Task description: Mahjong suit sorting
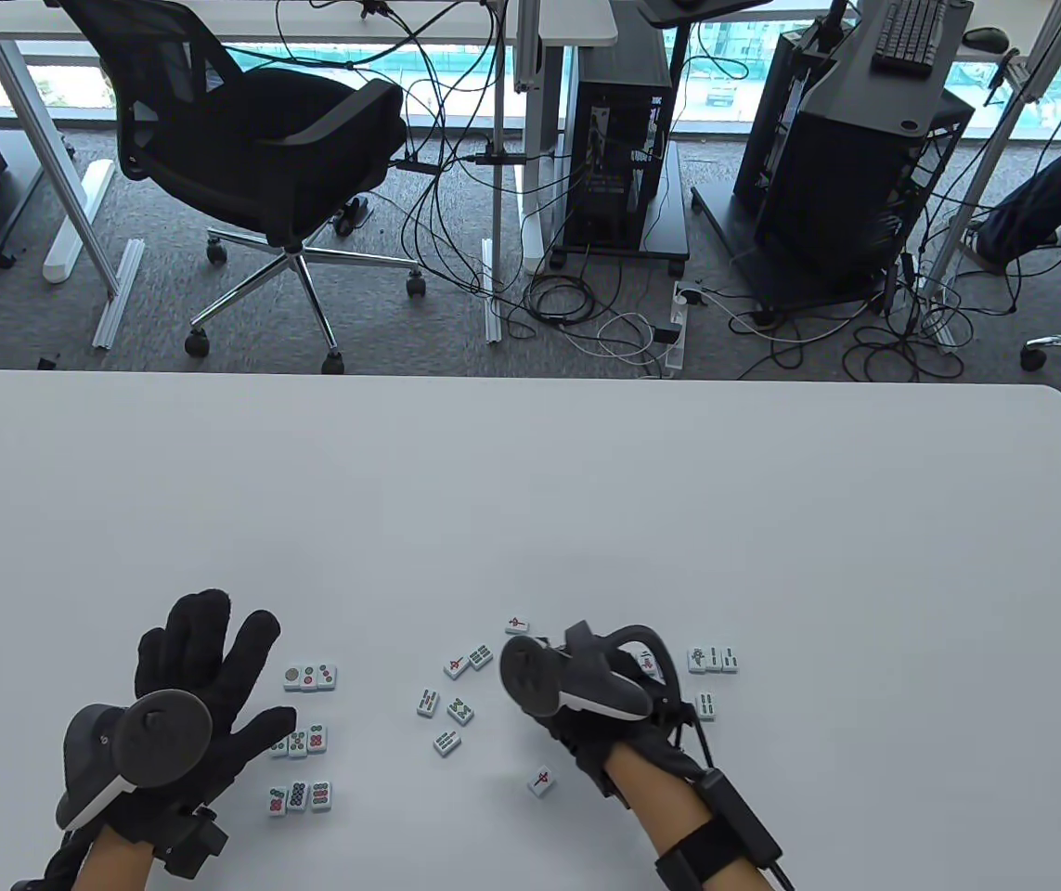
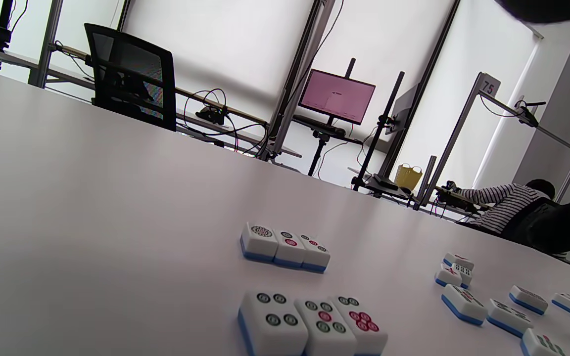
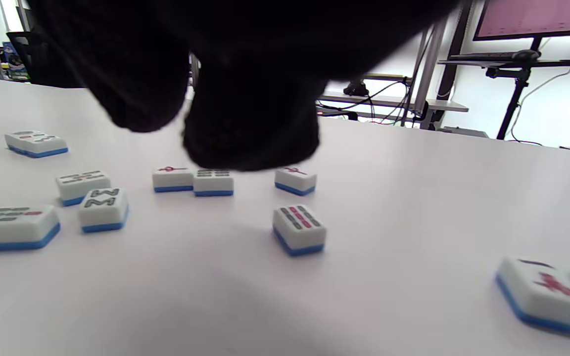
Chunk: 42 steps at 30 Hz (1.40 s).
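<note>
Mahjong tiles lie face up on the white table. Three short rows of dot tiles sit beside my left hand, which is spread flat and holds nothing. Loose bamboo and character tiles are scattered in the middle. My right hand hovers between them and a bamboo row, its fingers hidden under the tracker. In the right wrist view its dark fingertips hang above a red-barred tile without touching it, and nothing is between them.
A single character tile lies near the right forearm, another beyond the right hand. A lone bamboo tile sits under the bamboo row. An office chair and computer racks stand past the table's far edge.
</note>
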Tool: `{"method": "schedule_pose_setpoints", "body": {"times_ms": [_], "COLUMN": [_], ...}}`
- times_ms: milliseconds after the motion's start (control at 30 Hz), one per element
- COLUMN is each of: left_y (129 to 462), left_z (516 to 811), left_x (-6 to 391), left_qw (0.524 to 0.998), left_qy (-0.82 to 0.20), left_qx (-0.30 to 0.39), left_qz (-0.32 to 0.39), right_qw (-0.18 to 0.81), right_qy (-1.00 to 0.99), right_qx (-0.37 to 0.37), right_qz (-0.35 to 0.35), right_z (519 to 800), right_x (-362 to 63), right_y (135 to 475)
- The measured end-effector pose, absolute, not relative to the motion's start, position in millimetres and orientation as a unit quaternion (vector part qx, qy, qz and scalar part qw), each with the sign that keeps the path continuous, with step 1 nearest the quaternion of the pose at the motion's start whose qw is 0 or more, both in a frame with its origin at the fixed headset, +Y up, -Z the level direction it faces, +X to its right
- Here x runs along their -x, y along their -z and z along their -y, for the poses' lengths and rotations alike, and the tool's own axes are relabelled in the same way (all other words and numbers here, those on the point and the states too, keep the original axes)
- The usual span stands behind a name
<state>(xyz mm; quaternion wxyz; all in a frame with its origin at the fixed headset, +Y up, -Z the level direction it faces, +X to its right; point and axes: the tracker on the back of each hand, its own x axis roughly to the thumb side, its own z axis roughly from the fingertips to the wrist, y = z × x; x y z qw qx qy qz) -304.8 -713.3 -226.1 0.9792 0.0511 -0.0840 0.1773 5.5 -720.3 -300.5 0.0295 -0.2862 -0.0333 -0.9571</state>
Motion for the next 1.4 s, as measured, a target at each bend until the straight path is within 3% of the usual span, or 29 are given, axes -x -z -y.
{"method": "schedule_pose_setpoints", "body": {"times_ms": [133,267,567,867,1133,1400], "left_y": [225.8,225.1,224.9,224.7,224.6,224.8], "left_z": [712.8,711.4,711.6,711.7,711.1,712.0], "left_x": [305.3,306.3,307.1,306.9,308.1,307.5], "left_qw": [0.979,0.977,0.977,0.977,0.975,0.977], "left_qy": [-0.180,-0.185,-0.187,-0.185,-0.193,-0.188], "left_qx": [-0.056,-0.061,-0.062,-0.061,-0.065,-0.059], "left_qz": [0.084,0.085,0.085,0.087,0.088,0.086], "right_qw": [0.060,0.080,0.169,0.133,0.078,0.094], "right_qy": [0.943,0.944,0.935,0.942,0.945,0.956], "right_qx": [0.326,0.316,0.300,0.285,0.312,0.276], "right_qz": [0.018,0.051,0.083,0.116,0.058,-0.032], "right_z": [730.0,743.5,764.1,765.7,738.9,691.6], "right_x": [37.4,66.2,90.2,97.3,54.9,-47.8], "right_y": [295.8,298.4,301.9,310.5,321.2,326.2]}}
